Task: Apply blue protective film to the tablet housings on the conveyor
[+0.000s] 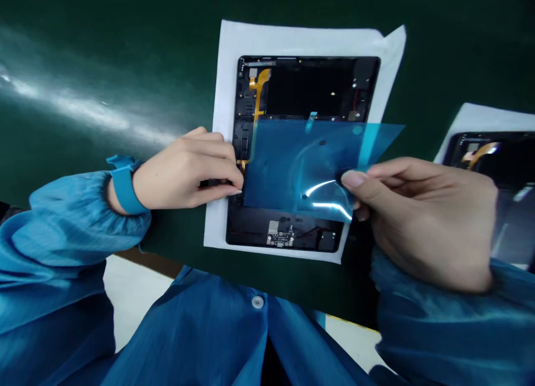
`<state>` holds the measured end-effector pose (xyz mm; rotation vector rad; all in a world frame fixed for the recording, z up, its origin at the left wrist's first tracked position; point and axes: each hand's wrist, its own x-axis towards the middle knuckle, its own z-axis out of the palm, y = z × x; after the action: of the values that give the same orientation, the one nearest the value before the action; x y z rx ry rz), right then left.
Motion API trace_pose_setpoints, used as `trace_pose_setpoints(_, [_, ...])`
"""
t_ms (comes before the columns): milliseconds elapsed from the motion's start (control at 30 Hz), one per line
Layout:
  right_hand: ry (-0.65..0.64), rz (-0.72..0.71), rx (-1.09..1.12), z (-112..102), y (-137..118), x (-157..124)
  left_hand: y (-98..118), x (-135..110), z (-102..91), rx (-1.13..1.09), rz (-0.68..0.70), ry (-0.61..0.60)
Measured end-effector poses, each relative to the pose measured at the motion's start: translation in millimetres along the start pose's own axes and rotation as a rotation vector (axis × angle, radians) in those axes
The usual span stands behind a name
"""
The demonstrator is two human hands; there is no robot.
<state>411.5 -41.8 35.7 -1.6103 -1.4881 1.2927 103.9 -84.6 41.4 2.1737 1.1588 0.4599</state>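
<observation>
Blue smock [234, 341] fills the bottom edge. Above it, the right hand [426, 219] pinches the blue film [301, 169] between thumb and forefinger at its right side. The film hangs over the opened tablet [309, 85], which lies on a white sheet [292, 38]. The left hand [184, 171] has its fingers pressed together, with the tips at the tablet's left rim, just beside the film's left edge. Whether they grip the film cannot be told.

The left hand [184, 171] lies in from the left on a bent, blue-sleeved arm. Its knuckles are up, its fingers curled, and the tips of thumb and forefinger are pressed together. The right hand [422, 219] points in from the right, back upward, its thumb stretched flat over curled fingers and pinching a blue film [292, 163] between them.
</observation>
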Motion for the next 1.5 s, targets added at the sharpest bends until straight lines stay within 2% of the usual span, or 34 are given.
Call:
trace_pose_setpoints(200, [-0.003, -0.007, -0.105, 1, -4, 0, 0, 1, 0.3, -0.002, -0.038, -0.032])
trace_pose_setpoints(367, [0.005, -0.019, -0.137, 1, -7, 0, -1, 2, 0.4, 0.006, -0.013, -0.021])
trace_pose_setpoints(900, [0.011, -0.025, -0.131, 3, -7, 1, -2, 2, 0.0, 0.012, 0.023, 0.000])
trace_pose_setpoints(1100, [-0.019, 0.046, -0.102, 2, -8, 2, -1, -1, 0.1, 0.046, 0.097, 0.038])
trace_pose_setpoints(1500, [-0.056, 0.095, -0.097, 2, -15, 4, 1, -2, -0.9, 0.098, 0.159, 0.073])
